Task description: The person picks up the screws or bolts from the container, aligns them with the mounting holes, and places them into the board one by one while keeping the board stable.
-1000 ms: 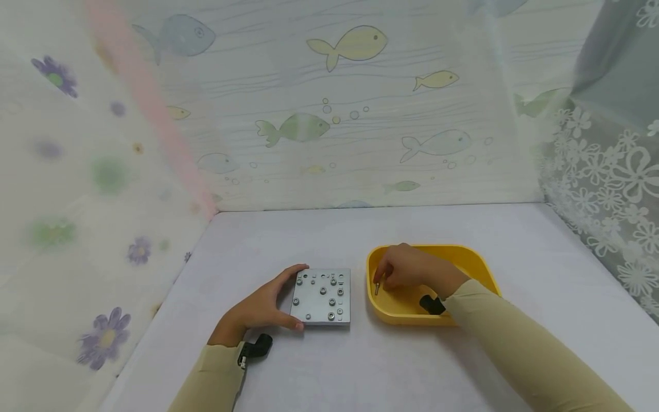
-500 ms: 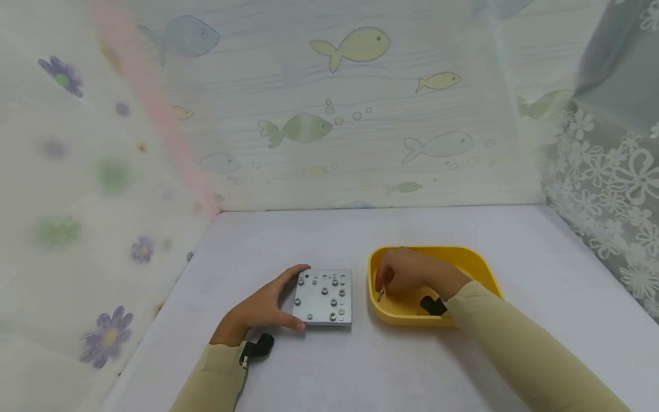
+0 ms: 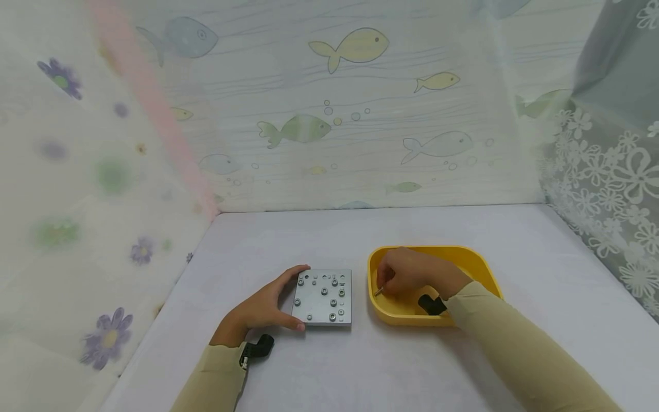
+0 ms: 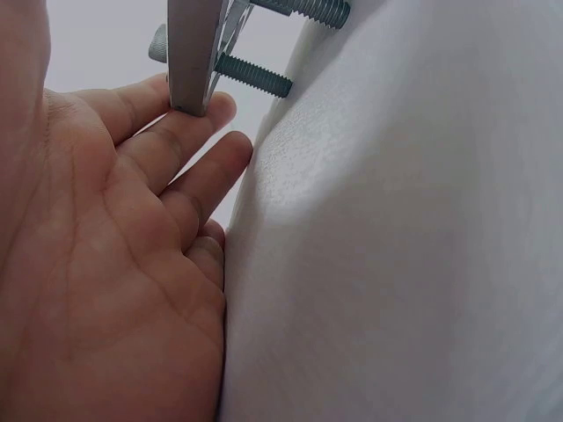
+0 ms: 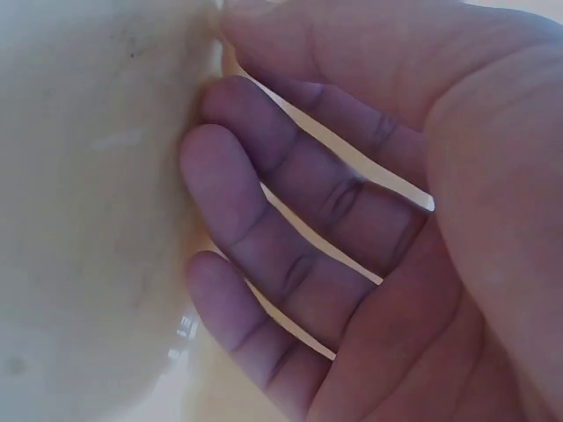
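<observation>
My left hand grips a square silver metal plate at its left side, thumb at the near edge and a finger at the far corner. Several socket-head screws stand up from its top, among small holes. In the left wrist view the plate's edge shows from the side, and a threaded screw shank sticks out of its underside. Inside the yellow tray, my right hand pinches a small silver screw between thumb and fingertips. The right wrist view shows curled fingers near the tray floor; the screw is hidden there.
A white cloth covers the table. The tray sits right of the plate with a narrow gap between them. Behind stands a fish-print curtain, with a flowered sheet on the left and lace on the right.
The screw in my right fingers has swung from nearly upright to lying aslant, low in the tray. My left hand and the plate have stayed in place.
</observation>
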Available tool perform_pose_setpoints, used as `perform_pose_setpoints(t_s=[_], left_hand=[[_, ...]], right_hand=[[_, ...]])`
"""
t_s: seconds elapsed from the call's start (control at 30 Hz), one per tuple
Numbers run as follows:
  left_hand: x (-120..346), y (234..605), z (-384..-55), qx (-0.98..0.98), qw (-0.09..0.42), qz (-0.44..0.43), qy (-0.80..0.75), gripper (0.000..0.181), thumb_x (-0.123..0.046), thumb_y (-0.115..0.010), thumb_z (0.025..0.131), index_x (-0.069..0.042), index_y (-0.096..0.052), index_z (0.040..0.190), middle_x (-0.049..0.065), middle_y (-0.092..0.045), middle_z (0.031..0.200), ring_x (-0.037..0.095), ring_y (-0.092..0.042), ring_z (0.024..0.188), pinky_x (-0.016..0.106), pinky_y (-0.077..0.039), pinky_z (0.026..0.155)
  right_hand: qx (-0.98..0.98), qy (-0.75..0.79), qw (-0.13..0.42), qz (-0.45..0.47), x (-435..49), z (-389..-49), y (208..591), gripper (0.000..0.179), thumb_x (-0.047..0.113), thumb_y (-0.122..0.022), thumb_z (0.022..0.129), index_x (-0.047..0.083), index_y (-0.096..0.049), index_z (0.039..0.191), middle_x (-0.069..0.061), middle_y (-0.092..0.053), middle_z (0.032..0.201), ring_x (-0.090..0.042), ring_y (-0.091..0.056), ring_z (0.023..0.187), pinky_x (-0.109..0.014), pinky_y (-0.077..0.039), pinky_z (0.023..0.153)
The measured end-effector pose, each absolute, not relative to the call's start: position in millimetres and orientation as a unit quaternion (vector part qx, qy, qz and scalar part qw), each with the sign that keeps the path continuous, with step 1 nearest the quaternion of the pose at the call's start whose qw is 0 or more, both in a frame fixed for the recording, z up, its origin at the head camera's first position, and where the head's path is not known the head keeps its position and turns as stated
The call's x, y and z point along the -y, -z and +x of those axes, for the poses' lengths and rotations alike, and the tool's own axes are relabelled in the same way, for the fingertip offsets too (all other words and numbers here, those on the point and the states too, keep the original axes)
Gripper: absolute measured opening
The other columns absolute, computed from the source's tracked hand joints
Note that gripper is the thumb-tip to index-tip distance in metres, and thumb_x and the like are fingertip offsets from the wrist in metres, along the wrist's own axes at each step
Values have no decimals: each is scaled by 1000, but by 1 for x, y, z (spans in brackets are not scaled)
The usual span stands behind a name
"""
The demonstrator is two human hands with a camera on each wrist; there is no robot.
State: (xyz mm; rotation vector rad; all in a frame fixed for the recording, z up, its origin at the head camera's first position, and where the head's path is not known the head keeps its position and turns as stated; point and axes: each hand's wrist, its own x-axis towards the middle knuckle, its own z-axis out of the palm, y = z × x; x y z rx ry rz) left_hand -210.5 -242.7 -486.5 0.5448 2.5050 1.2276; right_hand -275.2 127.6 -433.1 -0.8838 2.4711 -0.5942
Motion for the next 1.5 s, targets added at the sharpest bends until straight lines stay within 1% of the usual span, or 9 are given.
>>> perform_pose_setpoints(t_s=[0.17, 0.33, 0.6, 0.83, 0.9, 1.07, 1.2, 1.3, 1.5], left_hand=[[242, 487, -210, -871, 148, 192, -428, 128, -45, -101, 56, -38, -29, 162, -18, -31, 164, 13, -19, 158, 55, -15, 128], [241, 484, -209, -868, 149, 196, -431, 128, -44, -101, 58, -36, -28, 162, -14, -29, 167, 17, -18, 160, 57, -14, 128], [241, 486, -209, -871, 146, 193, -428, 127, -45, -101, 58, -36, -29, 162, -13, -29, 167, 18, -17, 160, 58, -14, 128], [242, 486, -208, -870, 147, 192, -429, 126, -47, -100, 59, -36, -29, 162, -13, -29, 167, 17, -18, 160, 57, -14, 128], [242, 486, -208, -869, 148, 193, -430, 126, -46, -100, 59, -36, -29, 162, -13, -29, 167, 18, -18, 160, 58, -13, 128], [241, 484, -207, -868, 154, 192, -431, 126, -44, -100, 59, -36, -28, 162, -13, -29, 168, 19, -16, 160, 59, -13, 128], [242, 483, -208, -870, 154, 188, -428, 126, -45, -101, 59, -37, -28, 162, -12, -29, 168, 19, -16, 160, 59, -14, 128], [244, 484, -209, -870, 153, 190, -429, 127, -45, -101, 59, -36, -28, 162, -12, -29, 167, 19, -17, 160, 59, -13, 128], [243, 484, -210, -872, 154, 189, -424, 128, -47, -100, 58, -37, -27, 163, -14, -29, 167, 18, -18, 160, 57, -14, 128]], right_hand=[[-898, 212, 215, -321, -127, -278, 430, 15, 12, -73, 90, 25, -77, 88, 12, -69, 87, -14, -60, 82, -31, -53, 78], [-899, 224, 209, -314, -129, -278, 426, 12, 16, -74, 91, 27, -76, 87, 11, -69, 89, -15, -60, 84, -32, -53, 78], [-899, 265, 174, -303, -136, -276, 419, 4, 26, -74, 96, 25, -75, 93, 11, -70, 94, -15, -61, 89, -32, -54, 82], [-890, 311, 151, -299, -134, -270, 415, 4, 27, -73, 98, 24, -75, 95, 9, -72, 95, -16, -62, 90, -33, -54, 84], [-889, 322, 140, -295, -133, -268, 414, 4, 27, -73, 98, 24, -75, 96, 8, -73, 94, -16, -62, 89, -34, -54, 83], [-891, 331, 99, -294, -126, -262, 409, 5, 28, -74, 97, 23, -74, 98, 11, -71, 93, -15, -63, 88, -33, -55, 80], [-890, 330, 66, -308, -114, -258, 402, 4, 24, -73, 98, 21, -72, 99, 10, -69, 100, -13, -65, 93, -30, -56, 80], [-891, 326, 46, -314, -103, -257, 398, 4, 24, -73, 98, 21, -71, 100, 8, -66, 108, -13, -64, 98, -30, -55, 82], [-901, 316, 19, -297, -83, -255, 399, 4, 27, -75, 97, 23, -72, 97, 8, -64, 114, -19, -62, 106, -37, -53, 92]])
